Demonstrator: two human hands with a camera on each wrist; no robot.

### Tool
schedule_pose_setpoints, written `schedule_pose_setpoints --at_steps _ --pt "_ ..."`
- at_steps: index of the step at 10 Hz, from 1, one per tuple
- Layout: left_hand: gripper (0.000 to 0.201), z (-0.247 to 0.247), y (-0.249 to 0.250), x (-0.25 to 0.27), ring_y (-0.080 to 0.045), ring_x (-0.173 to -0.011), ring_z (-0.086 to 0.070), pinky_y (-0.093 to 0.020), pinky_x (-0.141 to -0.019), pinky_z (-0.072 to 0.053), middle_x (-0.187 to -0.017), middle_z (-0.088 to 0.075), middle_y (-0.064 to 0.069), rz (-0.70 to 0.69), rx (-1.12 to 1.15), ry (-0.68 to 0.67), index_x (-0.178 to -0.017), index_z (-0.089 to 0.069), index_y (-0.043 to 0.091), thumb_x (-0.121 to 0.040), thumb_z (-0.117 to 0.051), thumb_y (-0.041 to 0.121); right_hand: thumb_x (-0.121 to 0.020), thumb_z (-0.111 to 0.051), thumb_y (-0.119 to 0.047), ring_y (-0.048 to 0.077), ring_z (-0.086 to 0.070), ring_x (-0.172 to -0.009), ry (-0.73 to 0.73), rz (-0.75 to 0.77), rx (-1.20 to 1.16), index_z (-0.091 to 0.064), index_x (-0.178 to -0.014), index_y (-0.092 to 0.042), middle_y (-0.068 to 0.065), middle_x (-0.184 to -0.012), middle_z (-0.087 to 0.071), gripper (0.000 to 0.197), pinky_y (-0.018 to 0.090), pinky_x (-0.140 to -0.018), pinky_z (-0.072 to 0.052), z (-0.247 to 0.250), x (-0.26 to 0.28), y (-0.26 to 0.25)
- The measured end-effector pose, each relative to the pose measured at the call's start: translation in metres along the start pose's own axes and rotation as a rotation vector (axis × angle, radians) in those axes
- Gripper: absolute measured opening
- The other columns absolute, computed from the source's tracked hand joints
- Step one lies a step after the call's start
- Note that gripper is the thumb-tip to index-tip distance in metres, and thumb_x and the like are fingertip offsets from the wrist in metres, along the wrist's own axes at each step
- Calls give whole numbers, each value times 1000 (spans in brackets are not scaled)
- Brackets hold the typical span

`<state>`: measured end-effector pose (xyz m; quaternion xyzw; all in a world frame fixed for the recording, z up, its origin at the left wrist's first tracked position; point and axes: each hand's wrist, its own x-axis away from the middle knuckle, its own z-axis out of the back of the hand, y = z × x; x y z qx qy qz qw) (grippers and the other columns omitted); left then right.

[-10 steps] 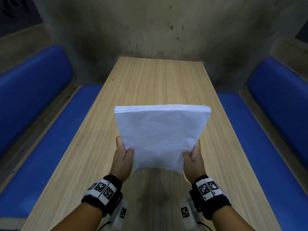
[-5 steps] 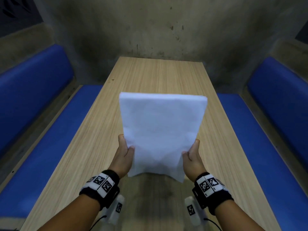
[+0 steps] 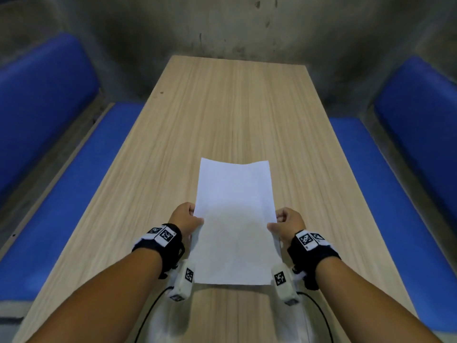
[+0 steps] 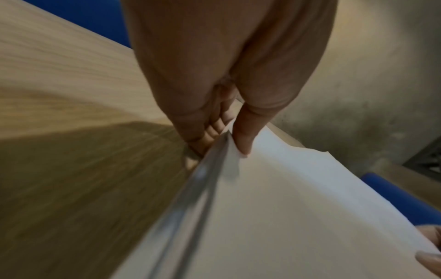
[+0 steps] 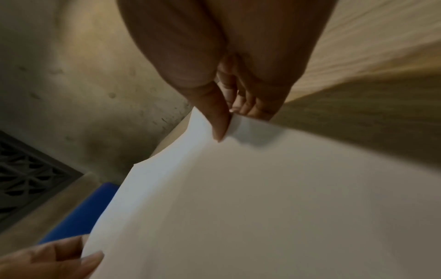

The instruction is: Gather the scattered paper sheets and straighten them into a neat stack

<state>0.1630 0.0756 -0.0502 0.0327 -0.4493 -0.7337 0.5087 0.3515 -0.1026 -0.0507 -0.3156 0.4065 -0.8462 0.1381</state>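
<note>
A stack of white paper sheets [image 3: 235, 219] lies nearly flat, low over the wooden table [image 3: 222, 107], its long side running away from me. My left hand [image 3: 190, 219] pinches its left edge, thumb on top and fingers underneath, as the left wrist view shows at the paper stack [image 4: 286, 207] and left hand [image 4: 226, 136]. My right hand [image 3: 282, 222] pinches the right edge the same way, seen closer as the right hand [image 5: 226, 120] on the paper stack [image 5: 262, 207]. The far edge of the stack curls up slightly.
Blue cushioned benches flank the table, one on the left [image 3: 74, 181] and one on the right [image 3: 385, 194]. A grey concrete wall [image 3: 222, 26] closes off the far end. A dark vent grille [image 5: 28, 169] sits low in the wall.
The stack was held upright on its lower edge; both hands have tipped it forward and down until it lies almost flat over the table, nearer to me.
</note>
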Motion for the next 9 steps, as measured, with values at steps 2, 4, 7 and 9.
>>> schedule_pose_setpoints --at_steps 2,4,7,9 --pt "38 -8 -7 -4 -20 -62 -40 -25 -49 -28 -61 -40 2 -47 -194 83 -62 -36 17 -72 -72 13 -64 -74 3 17 -47 -57 45 -16 90 -49 -62 -15 -1 -61 -49 31 24 -55 -43 -4 -9 15" --pt "29 -10 -6 -5 -23 -72 -51 -26 -57 -37 -76 -52 -2 -21 -244 91 -87 -50 9 -73 -73 19 -63 -77 -3 15 -43 -52 44 -6 226 -46 -65 -12 1 -61 -48 32 21 -45 -35 -3 -13 11" --pt "42 -8 -1 -4 -27 -82 -58 -34 -69 -46 -93 -59 -9 3 -268 45 -106 -45 9 -75 -71 20 -68 -75 -10 21 -45 -62 29 -6 293 -43 -71 -13 3 -69 -48 33 23 -50 -36 -6 -12 10" --pt "77 11 4 7 -29 -115 -59 -36 -88 -49 -128 -60 -16 -20 -197 32 -140 -30 12 -78 -70 35 -75 -70 -25 25 -54 -84 22 5 329 -45 -110 -6 4 -95 -50 46 28 -67 -40 5 -1 0"
